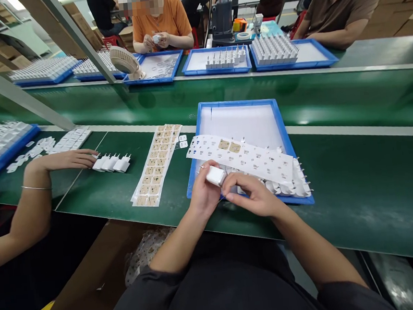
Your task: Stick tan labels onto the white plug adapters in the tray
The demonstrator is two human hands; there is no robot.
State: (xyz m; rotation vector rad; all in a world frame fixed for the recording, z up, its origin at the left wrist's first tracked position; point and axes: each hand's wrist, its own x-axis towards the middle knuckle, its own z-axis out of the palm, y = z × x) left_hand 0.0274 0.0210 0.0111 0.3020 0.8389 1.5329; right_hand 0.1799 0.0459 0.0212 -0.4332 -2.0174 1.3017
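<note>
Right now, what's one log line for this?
left hand: holds white plug | right hand: at plug's end | sheet: across blue tray

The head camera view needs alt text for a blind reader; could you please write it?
The left hand holds a small white adapter, the right hand at its edge, over a green bench with a blue-rimmed tray crossed by a sticker sheet. At left, a co-worker's hand is by similar adapters.

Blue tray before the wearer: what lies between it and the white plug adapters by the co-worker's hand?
Head view shows sheets of tan stickers and, nearer the tray, small white pieces.
</note>
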